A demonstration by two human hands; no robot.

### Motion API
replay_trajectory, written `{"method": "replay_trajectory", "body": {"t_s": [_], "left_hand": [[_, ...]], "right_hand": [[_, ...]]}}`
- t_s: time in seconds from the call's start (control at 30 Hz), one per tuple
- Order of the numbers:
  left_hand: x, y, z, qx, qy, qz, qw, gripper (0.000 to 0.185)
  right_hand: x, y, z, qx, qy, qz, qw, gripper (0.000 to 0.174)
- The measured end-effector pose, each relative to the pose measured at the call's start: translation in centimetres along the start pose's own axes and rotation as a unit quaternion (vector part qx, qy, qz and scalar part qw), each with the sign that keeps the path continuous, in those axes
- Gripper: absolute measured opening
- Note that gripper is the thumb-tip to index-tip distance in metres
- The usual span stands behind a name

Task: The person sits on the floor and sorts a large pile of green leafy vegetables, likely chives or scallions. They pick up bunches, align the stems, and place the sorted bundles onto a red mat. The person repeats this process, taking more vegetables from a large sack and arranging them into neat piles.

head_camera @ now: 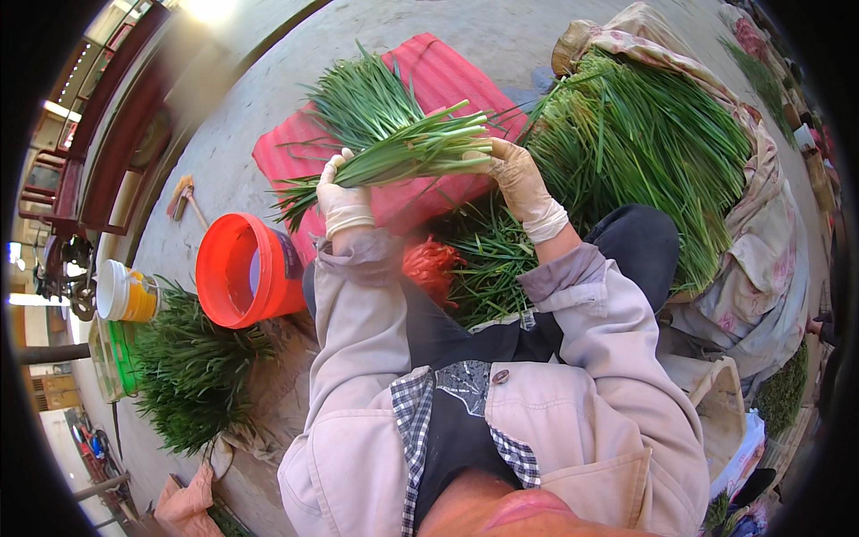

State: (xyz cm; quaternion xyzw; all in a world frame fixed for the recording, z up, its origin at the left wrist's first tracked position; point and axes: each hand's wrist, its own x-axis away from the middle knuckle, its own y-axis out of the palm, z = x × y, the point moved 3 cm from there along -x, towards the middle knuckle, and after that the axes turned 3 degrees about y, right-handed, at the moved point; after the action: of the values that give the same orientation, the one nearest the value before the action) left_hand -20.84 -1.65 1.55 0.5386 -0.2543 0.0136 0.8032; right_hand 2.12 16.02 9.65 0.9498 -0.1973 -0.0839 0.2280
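Observation:
My left hand (342,191), in a pale glove, is closed around the leafy part of a bunch of long green leaf vegetables, likely garlic chives (402,158). At the pale stem ends of that bunch is my right hand (513,171), also gloved, its fingers touching the stems. The bunch is held sideways above a pink-red ribbed pad (449,74). A second pile of the greens (366,101) lies on the pad, just beyond the held bunch. To the right, a large heap of the same greens (644,148) rests in a cloth wrap (772,208).
An orange-red bucket (245,268) stands at left, beside a white-and-yellow bucket (124,292) and a dark green heap of leaves (194,369). Red ties (429,268) and loose greens (493,262) lie between my knees. A brush (182,194) is on the concrete floor farther left.

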Motion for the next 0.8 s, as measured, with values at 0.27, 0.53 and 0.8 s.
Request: {"method": "replay_trajectory", "body": {"t_s": [0.27,0.53,0.8], "left_hand": [[0.8,0.3,-0.8,-0.001,0.001,0.004,1.000,0.018],[0.7,0.6,-1.0,-0.012,-0.038,-0.055,0.998,0.015],[-1.3,0.5,3.2,0.068,-0.015,-0.004,0.998,0.017]], "right_hand": [[-0.1,-0.3,0.5,0.035,-0.032,0.071,0.996,0.020],[2.0,-1.1,-2.2,0.185,-0.106,0.092,0.973,0.007],[7.4,-7.5,-7.2,0.256,-0.157,0.208,0.931,0.009]]}}
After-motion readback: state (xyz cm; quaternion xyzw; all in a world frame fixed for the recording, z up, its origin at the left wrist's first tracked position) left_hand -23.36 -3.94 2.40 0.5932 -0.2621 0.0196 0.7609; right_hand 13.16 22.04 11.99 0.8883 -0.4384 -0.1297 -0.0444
